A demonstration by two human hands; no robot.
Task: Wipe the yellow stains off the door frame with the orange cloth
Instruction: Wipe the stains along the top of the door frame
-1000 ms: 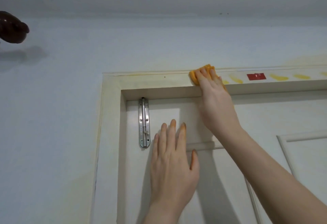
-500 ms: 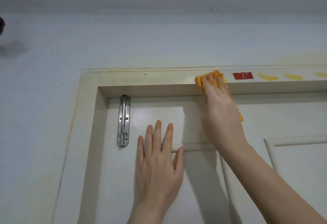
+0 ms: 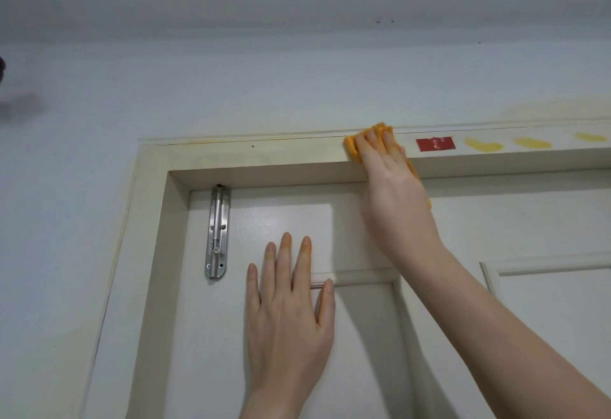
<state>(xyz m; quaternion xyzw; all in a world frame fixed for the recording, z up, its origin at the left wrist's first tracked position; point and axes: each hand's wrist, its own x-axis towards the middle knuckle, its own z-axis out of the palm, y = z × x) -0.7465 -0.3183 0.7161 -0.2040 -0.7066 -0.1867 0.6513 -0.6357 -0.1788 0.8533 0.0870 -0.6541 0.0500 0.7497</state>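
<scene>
My right hand (image 3: 393,180) presses the orange cloth (image 3: 353,147) flat on the top door frame (image 3: 264,151), fingers together. Left hand (image 3: 287,313) is spread on the door (image 3: 264,217). Cloth looks soft and light; palm pressure should hold it. Yellow stains (image 3: 483,145) remain right.

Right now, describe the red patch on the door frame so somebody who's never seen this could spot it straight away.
Start at the top bar of the door frame above the white door. Just right of the right hand pressing the orange cloth sits the red patch. It is a small rectangle, the only red mark there; the marks to its right are rounded yellow stains.
</scene>
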